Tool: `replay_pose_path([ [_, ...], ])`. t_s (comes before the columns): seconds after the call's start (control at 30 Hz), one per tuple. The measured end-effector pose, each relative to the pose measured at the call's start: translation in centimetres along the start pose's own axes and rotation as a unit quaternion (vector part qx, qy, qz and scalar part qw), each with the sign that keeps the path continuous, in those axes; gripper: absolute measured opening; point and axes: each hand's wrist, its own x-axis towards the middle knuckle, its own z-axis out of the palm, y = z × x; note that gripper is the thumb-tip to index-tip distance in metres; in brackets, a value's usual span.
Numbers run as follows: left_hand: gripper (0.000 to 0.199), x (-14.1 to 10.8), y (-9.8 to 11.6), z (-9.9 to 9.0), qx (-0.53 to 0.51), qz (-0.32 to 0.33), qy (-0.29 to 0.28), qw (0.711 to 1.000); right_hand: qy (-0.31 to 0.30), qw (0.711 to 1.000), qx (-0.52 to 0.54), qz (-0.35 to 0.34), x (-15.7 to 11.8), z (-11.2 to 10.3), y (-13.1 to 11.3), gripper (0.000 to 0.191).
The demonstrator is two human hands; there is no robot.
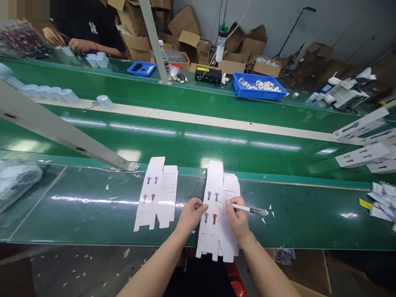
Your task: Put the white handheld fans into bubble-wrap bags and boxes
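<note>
Right hand [238,216]: holding pen-like tool [243,208], clear end rightward | left hand [192,213]: pinching flat carton [219,218], long axis near-to-far

Fine print on the flat carton [213,208]: too small to read. White pen-like tool [241,207]: near part of shaft covered by right hand [237,216]; tip indistinct. Left hand [193,211] at carton's edge: pinching or pressing, cannot tell. Both forearms [157,260] cut by bottom edge. Plastic bag [18,179]: cropped at left, contents unclear. Packets [383,202]: cropped at right. White pieces [260,85] in blue tray [260,95]: too small to identify.
</note>
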Motion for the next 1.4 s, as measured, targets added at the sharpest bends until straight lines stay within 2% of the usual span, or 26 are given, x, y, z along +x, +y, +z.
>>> replay_pose_path([
  [0.13,0.028,0.2,0.2,-0.8,-0.033,-0.02,-0.011,0.999,-0.037,0.999,-0.02,-0.014,-0.4,-0.2,-0.1,0.017],
  [0.23,0.03,0.3,0.5,-1.3,-0.052,-0.028,-0.02,0.998,-0.04,0.999,-0.029,-0.014,-0.6,-0.1,0.2,0.017],
  [0.47,0.03,0.1,0.8,-0.8,-0.082,-0.032,-0.045,0.995,-0.048,0.997,-0.064,-0.018,-0.4,0.3,0.8,0.016],
  [0.6,0.029,0.1,1.0,-0.8,-0.078,-0.03,-0.035,0.996,-0.026,0.998,-0.052,-0.032,-0.6,-0.3,0.4,0.015],
  [0.7,0.029,0.0,1.3,-0.9,-0.08,-0.028,-0.024,0.996,-0.011,0.998,-0.037,-0.049,-1.9,-1.2,-0.5,0.012],
  [0.9,0.031,0.0,1.6,-0.8,-0.09,-0.007,-0.016,0.996,-0.139,0.985,-0.06,-0.084,-5.9,-1.3,-1.8,0.015],
  [1.03,0.031,0.1,1.4,-0.8,-0.079,-0.005,-0.01,0.997,-0.133,0.983,-0.083,-0.093,-6.4,-0.5,-1.7,0.017],
  [1.23,0.034,0.4,1.0,-0.4,-0.074,-0.003,-0.017,0.997,-0.166,0.978,-0.071,-0.108,-6.0,-0.5,-2.0,0.018],
  [1.33,0.035,0.5,1.4,-1.6,-0.093,0.002,-0.037,0.995,-0.112,0.992,-0.016,-0.049,-6.0,-0.9,-2.0,0.016],
  [1.4,0.036,0.7,1.9,-4.1,-0.102,0.006,-0.028,0.994,-0.034,0.999,0.038,0.017,-5.3,-1.2,-1.8,0.015],
])
